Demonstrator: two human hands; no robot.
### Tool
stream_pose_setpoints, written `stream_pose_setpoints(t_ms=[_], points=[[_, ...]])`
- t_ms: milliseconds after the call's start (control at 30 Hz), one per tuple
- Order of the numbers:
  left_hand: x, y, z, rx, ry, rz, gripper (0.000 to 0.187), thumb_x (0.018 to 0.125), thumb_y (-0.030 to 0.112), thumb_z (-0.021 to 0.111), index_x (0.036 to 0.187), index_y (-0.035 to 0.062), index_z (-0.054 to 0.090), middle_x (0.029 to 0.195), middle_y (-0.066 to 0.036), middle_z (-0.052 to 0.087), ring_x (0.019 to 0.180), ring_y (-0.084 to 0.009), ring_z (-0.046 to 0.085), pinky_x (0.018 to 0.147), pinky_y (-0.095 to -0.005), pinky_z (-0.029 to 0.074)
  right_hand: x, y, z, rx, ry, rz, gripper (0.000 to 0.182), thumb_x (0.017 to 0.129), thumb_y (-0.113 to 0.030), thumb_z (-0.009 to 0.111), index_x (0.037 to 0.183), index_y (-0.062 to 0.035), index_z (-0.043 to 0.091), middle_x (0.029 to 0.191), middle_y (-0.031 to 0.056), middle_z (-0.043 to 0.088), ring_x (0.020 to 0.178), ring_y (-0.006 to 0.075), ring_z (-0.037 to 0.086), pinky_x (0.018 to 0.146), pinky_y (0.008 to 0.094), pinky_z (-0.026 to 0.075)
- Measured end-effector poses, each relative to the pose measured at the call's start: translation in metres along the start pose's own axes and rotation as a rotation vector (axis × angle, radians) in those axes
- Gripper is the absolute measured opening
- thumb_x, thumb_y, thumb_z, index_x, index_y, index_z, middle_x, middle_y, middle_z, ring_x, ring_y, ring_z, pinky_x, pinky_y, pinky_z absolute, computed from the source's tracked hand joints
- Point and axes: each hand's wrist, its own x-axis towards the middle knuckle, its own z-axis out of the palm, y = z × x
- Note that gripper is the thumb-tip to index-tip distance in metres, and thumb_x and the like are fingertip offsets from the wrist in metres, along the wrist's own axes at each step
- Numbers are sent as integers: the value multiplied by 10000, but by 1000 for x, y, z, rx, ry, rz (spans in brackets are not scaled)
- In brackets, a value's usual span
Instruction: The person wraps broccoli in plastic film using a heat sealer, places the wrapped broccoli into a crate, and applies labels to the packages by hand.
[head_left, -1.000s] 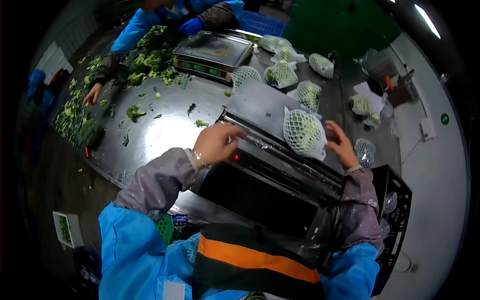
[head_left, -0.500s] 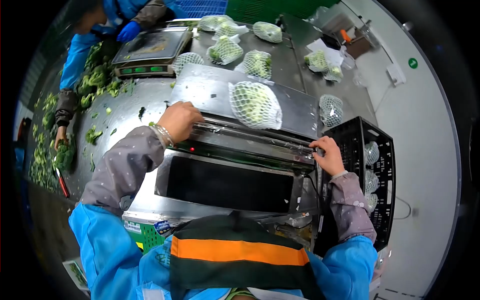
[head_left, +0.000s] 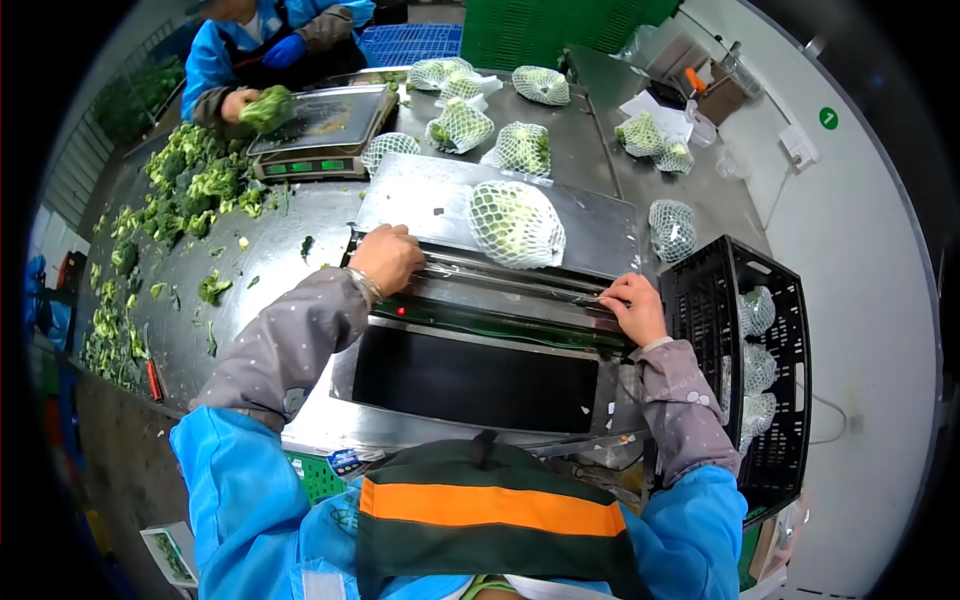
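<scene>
My left hand [head_left: 390, 258] is closed at the left end of a film wrapping machine, its fingers pinching the edge of the clear plastic film [head_left: 510, 285]. At the other end, my right hand [head_left: 635, 308] pinches the film between thumb and fingers. Just beyond the film, a pale green vegetable in a white foam net [head_left: 517, 225] lies on the sloping metal plate [head_left: 400, 195]. Nearer to me is the machine's flat black panel [head_left: 475, 380], with a small red light glowing above its left corner.
Several netted vegetables [head_left: 460, 125] lie on the steel table behind. A co-worker's hand [head_left: 238, 105] holds broccoli [head_left: 267, 110] by a weighing scale [head_left: 320, 130]. Loose broccoli [head_left: 190, 180] and a red-handled knife [head_left: 154, 380] are at left. A black crate [head_left: 790, 300] with wrapped pieces stands at right.
My right hand has shifted slightly inward along the film, and both hands keep their pinch. The co-worker has lifted broccoli from the left table edge to the scale. My view has tilted a little.
</scene>
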Motion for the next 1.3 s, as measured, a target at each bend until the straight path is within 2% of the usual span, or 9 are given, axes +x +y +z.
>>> stream_pose_setpoints(t_ms=[200, 367, 533, 767, 833, 900, 1033, 1100, 1300], points=[[11, -10, 26, -569, 63, -236, 56, 819, 44, 544, 767, 44, 568, 830, -56, 639, 675, -183, 593, 600, -314, 467, 6, 12, 18, 703, -27, 442, 51, 846, -38, 566, 834, 11, 568, 872, 78, 646, 557, 81, 532, 507, 220, 422], [14, -3, -3, -1433, -237, -603, 83, 955, 119, 392, 891, 73, 417, 850, -135, 647, 549, -171, 615, 488, -258, 468, 7, -7, 9, 997, -163, 558, 111, 952, -143, 414, 920, -37, 414, 899, 196, 636, 714, 247, 663, 553, 268, 521], [-25, 17, -78, -1413, -205, -290, 113, 968, 135, 382, 908, 43, 413, 761, -130, 626, 655, -203, 650, 588, -295, 520, -18, -58, -78, 945, -282, 389, 110, 953, -130, 400, 891, -40, 399, 840, 193, 635, 730, 273, 665, 622, 320, 553], [70, -19, -126, -1189, 549, -199, 79, 919, 31, 377, 940, 38, 453, 850, -156, 628, 832, -235, 651, 750, -356, 536, 115, -64, -96, 800, 262, 6, 169, 940, -81, 416, 1076, 5, 463, 1034, 206, 605, 963, 280, 612, 867, 365, 484], [114, -56, -51, -318, 246, -140, 491, 745, -75, 447, 1194, 119, 493, 1006, -166, 631, 951, -302, 625, 837, -342, 487, 146, -4, -30, -20, 109, -387, 340, 891, 4, 426, 1231, 5, 424, 1132, 196, 560, 1074, 288, 558, 916, 342, 446], [129, -41, 15, -436, 73, -17, 577, 770, 14, 526, 1313, 163, 404, 1155, -180, 561, 1057, -324, 557, 916, -353, 431, 145, 1, 22, 48, -304, -362, 506, 812, 2, 527, 1294, -8, 371, 1198, 193, 520, 1145, 305, 506, 960, 337, 401], [120, -13, 40, -1156, -30, -19, 828, 695, 67, 732, 1363, 56, 244, 1265, -147, 471, 1176, -234, 465, 1001, -337, 354, 131, -24, 43, 391, -289, -184, 812, 671, -124, 726, 1350, -36, 290, 1262, 179, 482, 1158, 310, 493, 960, 337, 384], [113, -16, 45, -1417, -82, 143, 864, 645, 42, 774, 1345, 38, 266, 1264, -136, 478, 1174, -217, 457, 1011, -338, 353, 119, -15, 37, 445, -385, -119, 666, 683, -154, 722, 1256, -10, 415, 1153, 174, 563, 1072, 286, 555, 916, 351, 420], [41, 62, -29, -1777, -874, -365, 837, 665, 228, 803, 1337, 36, 342, 1266, -119, 495, 1183, -235, 449, 992, -331, 370, 33, -54, -12, 667, -884, 18, 595, 707, -194, 752, 1197, 7, 481, 1109, 140, 607, 1018, 247, 581, 924, 344, 427]])
